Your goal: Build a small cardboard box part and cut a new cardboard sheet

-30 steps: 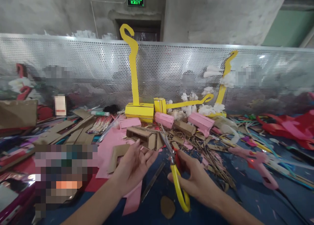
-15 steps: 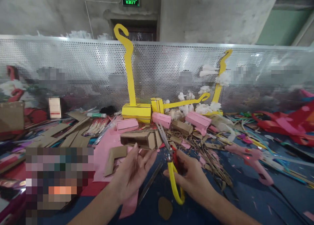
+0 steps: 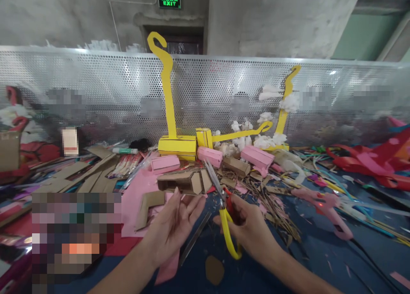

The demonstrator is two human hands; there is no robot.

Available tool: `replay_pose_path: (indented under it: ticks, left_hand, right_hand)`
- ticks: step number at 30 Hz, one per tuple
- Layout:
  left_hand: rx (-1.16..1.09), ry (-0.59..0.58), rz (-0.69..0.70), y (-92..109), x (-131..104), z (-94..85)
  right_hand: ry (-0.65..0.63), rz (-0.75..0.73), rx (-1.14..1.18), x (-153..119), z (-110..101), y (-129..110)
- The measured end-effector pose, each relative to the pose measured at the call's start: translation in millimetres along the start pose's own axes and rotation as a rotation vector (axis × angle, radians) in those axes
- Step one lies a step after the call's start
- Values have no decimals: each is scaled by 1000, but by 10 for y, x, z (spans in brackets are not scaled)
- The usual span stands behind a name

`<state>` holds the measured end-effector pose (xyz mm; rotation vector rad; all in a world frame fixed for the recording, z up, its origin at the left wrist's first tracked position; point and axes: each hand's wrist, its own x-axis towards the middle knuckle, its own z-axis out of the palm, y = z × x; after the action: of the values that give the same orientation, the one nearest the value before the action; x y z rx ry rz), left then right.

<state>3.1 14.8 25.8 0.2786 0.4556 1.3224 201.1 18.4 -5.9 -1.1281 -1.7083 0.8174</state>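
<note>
My right hand (image 3: 248, 223) is wrapped round the handles of a pair of scissors (image 3: 228, 232), one handle yellow and one red. Their blades point away from me, toward the small pink boxes. Palm up and fingers apart, my left hand (image 3: 176, 225) is just in front of an open brown cardboard box (image 3: 181, 182). No object shows in that palm; whether its fingertips touch the box I cannot tell. Beside the left hand, a bent cardboard piece (image 3: 149, 202) lies on pink sheet material (image 3: 130, 217). A metal ruler-like strip (image 3: 195, 238) rests between my forearms.
Yellow hooked cardboard shapes (image 3: 168, 97) stand along a perforated metal screen (image 3: 205, 76). Brown cardboard scraps (image 3: 272, 204) litter the blue tabletop (image 3: 275, 281). At the right lies a pink glue gun (image 3: 329, 210) with its cord. Red material (image 3: 361, 157) is piled farther right.
The whole view has shifted very slightly. Both hands and the scissors keep nearly the same pose, and nothing has been taken up or let go.
</note>
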Motion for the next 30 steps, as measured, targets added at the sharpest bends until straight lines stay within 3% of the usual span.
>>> replay_pose_path:
  ticks: [4,7,11,17,30]
  left_hand:
    - [4,6,10,16,-3,14]
    - [5,4,34,40,-16,42]
    - [13,-44,42,78,-4,40]
    - [57,-77,39,125,74,-53]
    - [188,-72,-38,154,93,-46]
  right_hand:
    - [-55,123,118,3,7,12]
    - [-41,115,155,25,-10,19]
    - [54,0,-43,83,-91,-26]
    - [44,-95,-455,103,-206,-111]
    - [-45,-139,-524,98,-258,-145]
